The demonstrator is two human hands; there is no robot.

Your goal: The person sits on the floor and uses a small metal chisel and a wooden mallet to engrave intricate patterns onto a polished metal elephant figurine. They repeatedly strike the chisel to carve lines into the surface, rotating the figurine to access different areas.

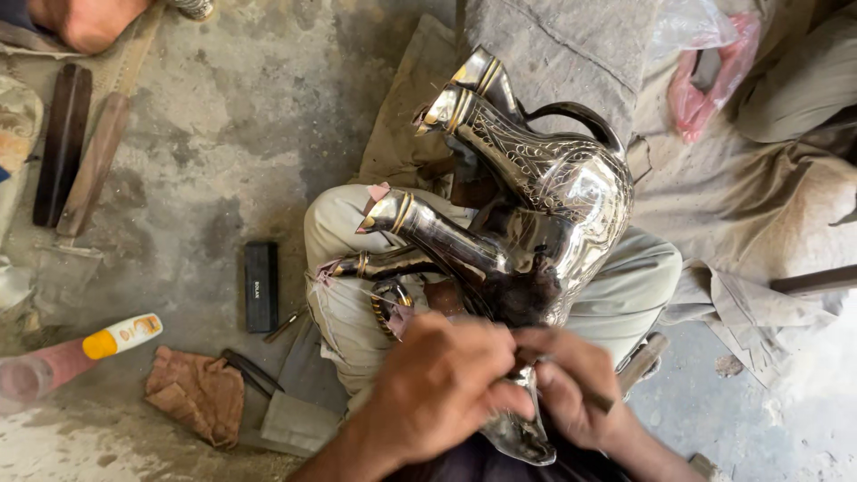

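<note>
Item one: metal horse figure (536, 205), polished silver-black with engraved patterning and gold bands at the hooves. It lies across my lap on my beige trousers (357, 303), legs pointing up and to the left in the head view, one curved loop of metal showing at its upper right.

Item two: my left hand (437, 384), fingers curled and pinched shut against the lower part of the figure, touching the metal just beside my right hand.

Item three: my right hand (571, 388), closed around a thin tool (600, 403) whose handle end pokes out to the right; the working end is hidden between my fingers, so I cannot tell its tip.

Item four: grey cloth (553, 54) spread on the floor beyond the figure, with a pink plastic bag (705, 80) lying on it at the upper right.

Item five: concrete floor (232, 134), stained. On it, left of my knee, a small black rectangular case (261, 287); near the bottom left a brown rag (196, 393); just beside that a white tube with an orange cap (122, 336).

Item six: two long wooden pieces (76, 152) lying side by side at the far left.

Item seven: another person's foot (85, 22) at the top left corner, well apart from my hands.
</note>
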